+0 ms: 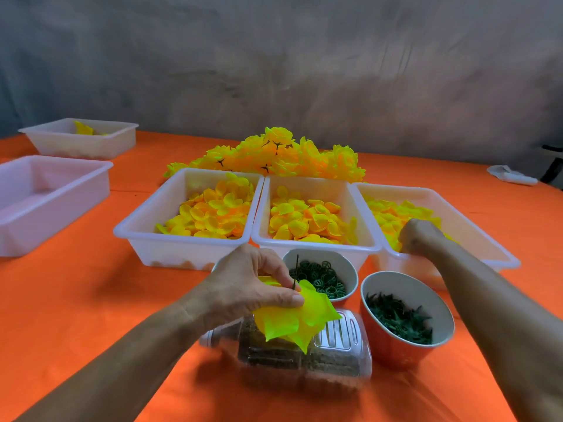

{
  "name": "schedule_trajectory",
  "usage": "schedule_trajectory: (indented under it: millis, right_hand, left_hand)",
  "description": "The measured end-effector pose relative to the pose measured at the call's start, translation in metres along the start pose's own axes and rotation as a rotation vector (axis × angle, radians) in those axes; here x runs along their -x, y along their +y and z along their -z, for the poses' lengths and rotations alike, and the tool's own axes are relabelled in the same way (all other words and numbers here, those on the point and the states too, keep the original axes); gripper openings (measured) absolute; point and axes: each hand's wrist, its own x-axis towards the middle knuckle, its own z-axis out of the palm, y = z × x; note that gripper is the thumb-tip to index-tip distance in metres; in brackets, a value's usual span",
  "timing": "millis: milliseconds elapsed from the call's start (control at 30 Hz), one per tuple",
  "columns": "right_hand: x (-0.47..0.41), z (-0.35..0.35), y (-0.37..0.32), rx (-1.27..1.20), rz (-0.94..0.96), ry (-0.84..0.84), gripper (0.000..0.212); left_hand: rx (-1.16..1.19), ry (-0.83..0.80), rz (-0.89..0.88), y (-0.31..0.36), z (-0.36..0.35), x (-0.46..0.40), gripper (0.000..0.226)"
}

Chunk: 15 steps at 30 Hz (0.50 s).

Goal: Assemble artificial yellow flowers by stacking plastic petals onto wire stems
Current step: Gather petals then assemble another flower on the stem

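My left hand (253,284) pinches a half-built yellow flower (300,318) over the table's middle; its thin dark wire stem (296,271) sticks up above the petals. My right hand (419,236) reaches down into the right white tray (493,239), fingers curled among the yellow petals (396,214) there; what they grip is hidden. Two more white trays hold yellow petals, one in the middle (304,222) and one to the left (210,216). Behind them lies a heap of finished yellow flowers (274,155).
A cup of green rings (323,277) and an orange cup of green leaf pieces (399,319) stand near me. A clear plastic jar (304,357) lies on its side under the flower. Two more white trays (45,202) (79,137) sit far left on the orange cloth.
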Motion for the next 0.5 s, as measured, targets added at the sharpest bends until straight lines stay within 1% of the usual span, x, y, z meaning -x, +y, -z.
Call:
schedule_trajectory:
  millis: [100, 133, 200, 233, 267, 333, 400, 467, 500]
  right_hand:
    - [0.002, 0.0, -0.003, 0.012, -0.018, 0.017, 0.006]
    - [0.002, -0.001, -0.004, 0.003, -0.03, 0.033, 0.007]
    - [0.002, -0.002, -0.004, -0.061, -0.058, 0.043, 0.018]
    - [0.003, -0.002, -0.003, -0.102, -0.073, 0.053, 0.015]
    - [0.004, -0.002, -0.003, -0.14, -0.088, 0.076, 0.006]
    - [0.003, -0.004, 0.002, -0.279, -0.123, 0.186, 0.006]
    - [0.006, -0.003, 0.005, -0.543, -0.11, 0.323, 0.012]
    - [0.015, 0.004, 0.008, -1.042, -0.102, 0.396, 0.009]
    - [0.022, 0.01, 0.01, -1.291, -0.094, 0.389, 0.015]
  left_hand:
    - [0.006, 0.008, 0.006, 0.0, 0.0, 0.001, 0.024]
    - [0.007, 0.014, 0.009, 0.0, -0.001, 0.002, 0.025]
    - [0.0, 0.021, 0.015, 0.0, -0.001, 0.002, 0.027]
    - [-0.004, 0.023, 0.017, 0.0, -0.001, 0.002, 0.027]
    - [-0.007, 0.023, 0.016, 0.0, -0.001, 0.002, 0.027]
    - [-0.001, 0.021, 0.013, -0.001, 0.0, 0.001, 0.024]
    - [0.004, 0.015, 0.01, -0.001, 0.0, 0.001, 0.024]
    - [0.002, 0.006, 0.004, -0.002, -0.001, 0.001, 0.027]
    - [0.005, 0.004, 0.001, -0.002, -0.001, 0.0, 0.027]
